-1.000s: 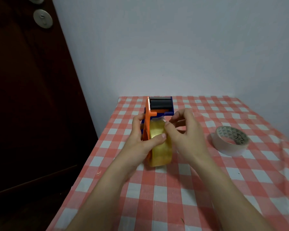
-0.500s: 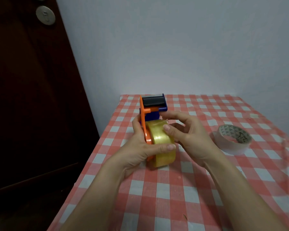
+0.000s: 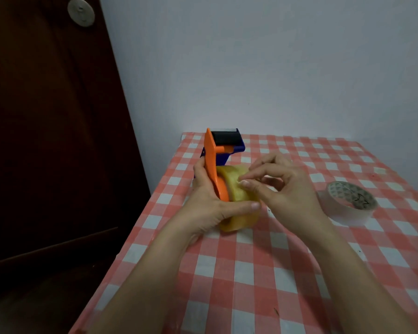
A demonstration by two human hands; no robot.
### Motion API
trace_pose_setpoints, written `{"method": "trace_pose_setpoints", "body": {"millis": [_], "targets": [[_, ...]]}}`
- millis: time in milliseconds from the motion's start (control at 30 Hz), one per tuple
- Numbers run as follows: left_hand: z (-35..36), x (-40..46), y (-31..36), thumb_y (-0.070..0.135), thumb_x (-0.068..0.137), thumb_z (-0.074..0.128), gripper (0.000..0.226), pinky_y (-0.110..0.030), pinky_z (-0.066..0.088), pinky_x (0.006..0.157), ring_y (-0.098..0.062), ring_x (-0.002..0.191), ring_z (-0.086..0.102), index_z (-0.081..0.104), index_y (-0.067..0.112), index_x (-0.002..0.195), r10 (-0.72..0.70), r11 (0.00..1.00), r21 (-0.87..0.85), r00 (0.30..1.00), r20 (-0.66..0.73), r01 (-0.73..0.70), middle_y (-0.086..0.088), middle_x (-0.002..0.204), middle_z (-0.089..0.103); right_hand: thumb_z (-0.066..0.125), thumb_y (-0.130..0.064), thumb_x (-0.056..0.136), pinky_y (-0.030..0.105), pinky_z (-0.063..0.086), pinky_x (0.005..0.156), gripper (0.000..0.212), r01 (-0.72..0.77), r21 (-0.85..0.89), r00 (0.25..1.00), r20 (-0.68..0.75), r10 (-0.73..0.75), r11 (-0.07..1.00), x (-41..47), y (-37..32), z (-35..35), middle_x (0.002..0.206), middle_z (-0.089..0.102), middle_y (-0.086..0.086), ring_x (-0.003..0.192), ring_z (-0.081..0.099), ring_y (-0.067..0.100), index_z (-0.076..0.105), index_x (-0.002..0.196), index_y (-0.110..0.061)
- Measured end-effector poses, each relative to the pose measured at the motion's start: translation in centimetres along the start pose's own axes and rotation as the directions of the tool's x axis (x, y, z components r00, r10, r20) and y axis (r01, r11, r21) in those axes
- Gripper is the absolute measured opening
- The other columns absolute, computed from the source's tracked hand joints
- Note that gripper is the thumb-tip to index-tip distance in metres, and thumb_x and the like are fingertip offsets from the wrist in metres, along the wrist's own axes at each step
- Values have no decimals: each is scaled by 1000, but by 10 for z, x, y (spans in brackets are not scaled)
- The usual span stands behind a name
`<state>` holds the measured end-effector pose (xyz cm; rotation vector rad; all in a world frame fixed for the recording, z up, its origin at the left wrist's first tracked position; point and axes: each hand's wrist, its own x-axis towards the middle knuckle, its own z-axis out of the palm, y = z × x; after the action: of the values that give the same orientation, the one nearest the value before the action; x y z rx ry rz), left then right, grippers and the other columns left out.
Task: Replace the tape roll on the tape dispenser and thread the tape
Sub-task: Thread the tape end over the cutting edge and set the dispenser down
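Left hand (image 3: pixel 210 208) grips the dispenser (image 3: pixel 215 162) and its yellow roll (image 3: pixel 237 189) just above the checked surface (image 3: pixel 251 273), thumb across the roll as before. Right hand (image 3: pixel 287 191), which half a second ago curled over the roll's top, now pinches at the tape face with thumb and forefinger. The white roll (image 3: pixel 348 201) lies unmoved, well to the right.

Pale wall (image 3: pixel 263 68), dark wooden door (image 3: pixel 46 128).
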<state>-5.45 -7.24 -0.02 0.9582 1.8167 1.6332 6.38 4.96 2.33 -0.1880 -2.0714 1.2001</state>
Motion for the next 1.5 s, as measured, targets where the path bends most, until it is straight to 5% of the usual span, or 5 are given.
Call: {"method": "trace_pose_setpoints", "body": {"millis": [367,567,800,1000,1500], "targets": [[9,-4,0,36,53,88,116,-46,61,94,-29,128,57,13,70,134,6,1000,-5,994,107,-5,-3,148,43,70,-6,83,22,51,78,5,376,-264,916,-40,-400,888,1,3,4,81,71,2,82,65,12,74,83,-8],[13,-7,3,27,56,79,98,-37,61,88,-30,124,61,19,83,109,-31,996,-77,990,137,42,-10,142,50,66,-4,85,19,48,76,8,392,-290,903,-62,-426,873,0,2,8,79,68,-3,79,62,9,72,80,-8],[16,-9,1,17,84,82,97,-36,60,92,-21,123,63,13,64,134,2,990,-137,982,189,25,3,137,56,65,-5,87,30,54,74,10,396,-291,894,-93,-438,871,0,2,6,82,66,-9,80,65,10,73,84,-9],[12,-10,5,36,51,89,126,-49,58,98,-30,138,45,7,70,140,55,983,167,991,122,-75,13,152,26,63,-5,88,13,49,70,13,329,-229,904,-206,-376,916,-3,-1,9,81,65,-16,80,65,4,70,86,-17],[10,-6,6,36,73,80,99,-48,54,105,-25,130,56,16,63,144,-27,998,-48,979,203,38,3,144,52,65,-3,88,7,46,70,15,379,-202,877,-231,-420,903,-2,-6,8,83,63,-21,81,62,-10,69,88,-17]]}}
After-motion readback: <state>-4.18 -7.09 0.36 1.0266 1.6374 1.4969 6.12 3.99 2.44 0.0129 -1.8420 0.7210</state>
